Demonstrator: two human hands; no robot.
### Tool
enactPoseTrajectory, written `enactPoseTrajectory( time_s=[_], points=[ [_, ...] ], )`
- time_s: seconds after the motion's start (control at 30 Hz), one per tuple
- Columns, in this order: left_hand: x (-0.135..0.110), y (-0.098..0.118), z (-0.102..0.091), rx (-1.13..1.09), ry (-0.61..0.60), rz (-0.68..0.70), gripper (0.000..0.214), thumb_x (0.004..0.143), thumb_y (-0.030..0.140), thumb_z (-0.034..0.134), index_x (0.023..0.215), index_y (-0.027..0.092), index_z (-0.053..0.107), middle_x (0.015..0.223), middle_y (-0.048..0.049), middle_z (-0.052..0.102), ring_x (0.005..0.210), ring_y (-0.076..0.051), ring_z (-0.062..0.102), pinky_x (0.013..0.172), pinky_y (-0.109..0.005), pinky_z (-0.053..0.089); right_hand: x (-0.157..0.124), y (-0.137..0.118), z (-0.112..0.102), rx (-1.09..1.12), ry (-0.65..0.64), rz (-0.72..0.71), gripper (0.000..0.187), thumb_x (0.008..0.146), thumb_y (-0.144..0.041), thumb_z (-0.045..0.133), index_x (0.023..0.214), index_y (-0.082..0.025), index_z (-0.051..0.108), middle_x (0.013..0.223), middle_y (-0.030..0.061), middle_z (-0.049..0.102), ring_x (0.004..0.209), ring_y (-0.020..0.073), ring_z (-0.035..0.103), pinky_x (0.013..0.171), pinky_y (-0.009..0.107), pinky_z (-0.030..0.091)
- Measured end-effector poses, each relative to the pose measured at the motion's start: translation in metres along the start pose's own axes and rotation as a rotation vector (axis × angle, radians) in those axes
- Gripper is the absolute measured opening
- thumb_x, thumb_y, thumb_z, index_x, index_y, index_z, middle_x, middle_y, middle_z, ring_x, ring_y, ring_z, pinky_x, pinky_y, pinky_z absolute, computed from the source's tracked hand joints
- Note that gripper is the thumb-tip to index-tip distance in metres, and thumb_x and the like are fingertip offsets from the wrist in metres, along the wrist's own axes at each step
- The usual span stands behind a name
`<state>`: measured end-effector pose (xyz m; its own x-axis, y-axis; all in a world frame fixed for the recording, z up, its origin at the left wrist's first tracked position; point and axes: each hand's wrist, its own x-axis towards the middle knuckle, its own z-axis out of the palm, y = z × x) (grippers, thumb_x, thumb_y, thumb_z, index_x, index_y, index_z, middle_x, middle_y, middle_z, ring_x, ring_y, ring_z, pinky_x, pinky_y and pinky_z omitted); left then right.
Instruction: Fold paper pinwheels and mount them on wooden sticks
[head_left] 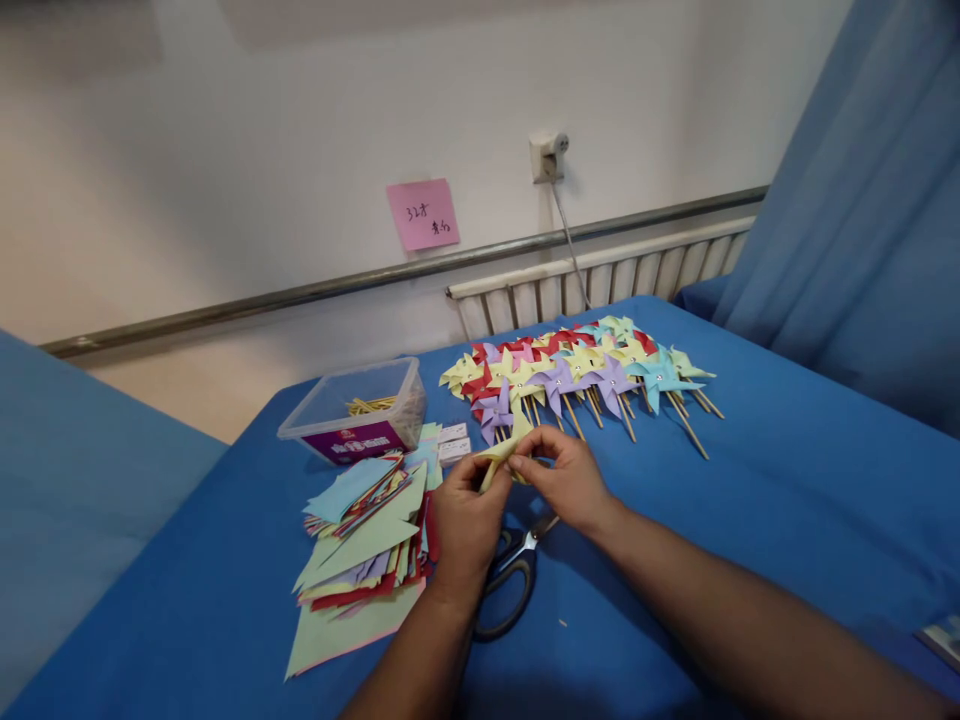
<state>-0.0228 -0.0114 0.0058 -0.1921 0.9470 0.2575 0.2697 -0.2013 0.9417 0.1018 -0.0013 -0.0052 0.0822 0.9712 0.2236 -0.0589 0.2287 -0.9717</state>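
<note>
Between my two hands is a yellow paper pinwheel [517, 432], partly folded, its blades bent inward. My left hand [471, 500] is closed round its lower left side, the thumb near the middle. From the right, my right hand [564, 474] pinches the paper with thumb and fingertips. The fingers hide the pinwheel's centre. Beneath the hands, scissors [514, 590] with dark handles lie on the blue cloth [660, 610]. Just left of my left hand is a pile of coloured paper sheets [367, 550].
Many-coloured pinwheels on sticks [577, 375] lie heaped at the back. A clear plastic box [352, 415] holding thin sticks stands at the back left, with small white boxes [454, 445] beside it. Behind run a wall pipe [315, 295] and a radiator [600, 280]; a blue curtain [862, 220] hangs right.
</note>
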Motion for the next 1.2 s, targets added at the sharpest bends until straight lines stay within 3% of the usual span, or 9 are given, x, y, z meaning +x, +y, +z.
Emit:
enactPoseTrajectory(
  time_s=[0.07,0.13,0.2,0.33,0.43,0.8,1.2],
  points=[
    [0.002,0.0,0.005,-0.032,0.006,-0.014,0.017,0.067,0.03,0.073,0.077,0.017,0.071,0.072,-0.0017,0.071,0.066,-0.016,0.062,0.064,-0.025,0.046,0.003,0.002,0.0,0.084,0.022,0.01,0.023,0.068,-0.029,0.069,0.086,-0.02,0.059,0.074,-0.0003,0.064,0.07,0.0158,0.061,0.064,0.028,0.051],
    [0.005,0.002,0.011,-0.07,0.015,-0.03,0.019,0.066,0.03,0.073,0.077,0.016,0.071,0.073,-0.0024,0.07,0.066,-0.016,0.062,0.064,-0.025,0.047,0.008,0.004,-0.002,0.197,0.024,0.026,0.046,0.066,-0.026,0.07,0.109,-0.021,0.054,0.073,-0.0021,0.064,0.069,0.0159,0.063,0.063,0.028,0.052],
    [0.009,0.004,0.019,-0.099,0.007,-0.045,0.019,0.065,0.03,0.073,0.077,0.016,0.071,0.072,-0.0021,0.07,0.064,-0.015,0.061,0.062,-0.025,0.046,0.014,0.007,-0.006,0.275,0.02,0.047,0.059,0.064,-0.026,0.072,0.119,-0.022,0.05,0.075,-0.0021,0.066,0.07,0.0164,0.064,0.065,0.028,0.052],
    [0.016,0.007,0.033,-0.14,-0.046,-0.077,0.017,0.064,0.029,0.073,0.074,0.015,0.07,0.069,-0.0007,0.068,0.062,-0.013,0.059,0.061,-0.023,0.045,0.026,0.012,-0.017,0.28,-0.028,0.107,0.034,0.063,-0.031,0.073,0.092,-0.019,0.06,0.084,0.0031,0.07,0.074,0.0181,0.065,0.067,0.03,0.052],
    [0.021,0.005,0.038,-0.172,-0.053,-0.12,0.019,0.062,0.03,0.074,0.074,0.015,0.069,0.068,-0.0007,0.067,0.061,-0.013,0.058,0.06,-0.022,0.045,0.032,0.014,-0.025,0.252,-0.06,0.141,0.028,0.063,-0.034,0.073,0.084,-0.017,0.064,0.08,0.0028,0.071,0.069,0.0174,0.064,0.064,0.03,0.051],
    [0.021,-0.008,0.02,-0.16,-0.102,-0.171,0.023,0.059,0.032,0.076,0.074,0.015,0.07,0.069,-0.002,0.068,0.062,-0.014,0.059,0.06,-0.024,0.045,0.024,0.017,-0.023,0.22,-0.14,0.212,0.034,0.059,-0.04,0.078,0.082,-0.018,0.067,0.073,0.0004,0.071,0.062,0.0155,0.063,0.063,0.03,0.051],
    [0.018,-0.011,0.018,-0.146,-0.109,-0.185,0.028,0.061,0.03,0.076,0.083,0.014,0.071,0.074,-0.0025,0.07,0.064,-0.015,0.061,0.062,-0.025,0.046,0.016,0.018,-0.019,0.223,-0.126,0.133,0.027,0.064,-0.035,0.075,0.085,-0.02,0.066,0.075,0.0001,0.071,0.069,0.0176,0.064,0.064,0.031,0.05]
  ],
)
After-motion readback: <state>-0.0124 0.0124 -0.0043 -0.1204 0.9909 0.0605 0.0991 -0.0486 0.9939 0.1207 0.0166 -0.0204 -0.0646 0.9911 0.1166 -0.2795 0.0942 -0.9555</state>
